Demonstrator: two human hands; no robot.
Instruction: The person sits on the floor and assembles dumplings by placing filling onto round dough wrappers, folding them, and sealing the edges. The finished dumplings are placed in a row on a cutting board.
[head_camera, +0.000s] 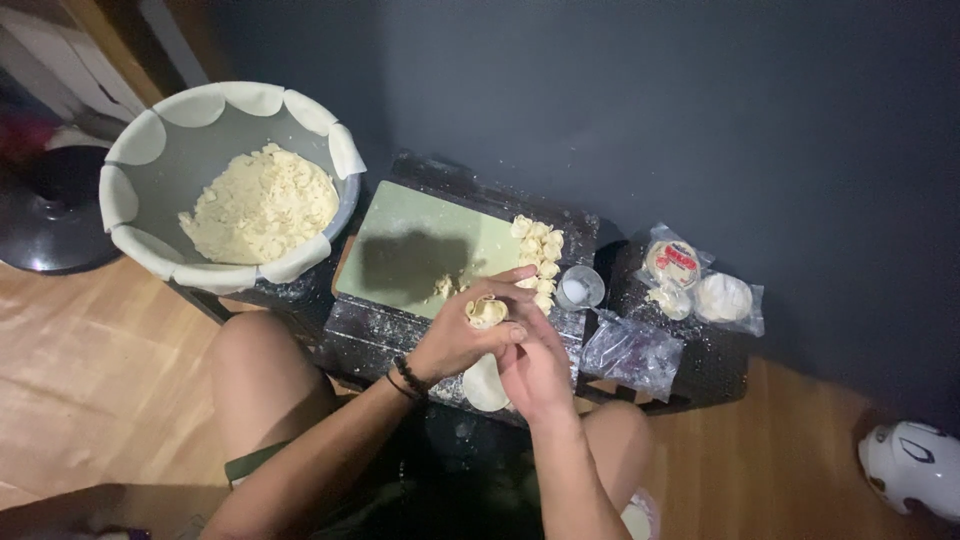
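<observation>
Pinching a folded dumpling (486, 312) between fingertips, the left hand (462, 335) reaches in from the left with its wrist bent, while the right hand (535, 365) cups it from below, fingers curled closed around it, above the green board (420, 250).

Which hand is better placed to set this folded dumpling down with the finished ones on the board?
Probably the left hand: its fingers pinch the folded dumpling, close to the row of finished dumplings. The right hand sits lower, over a round wrapper.
</observation>
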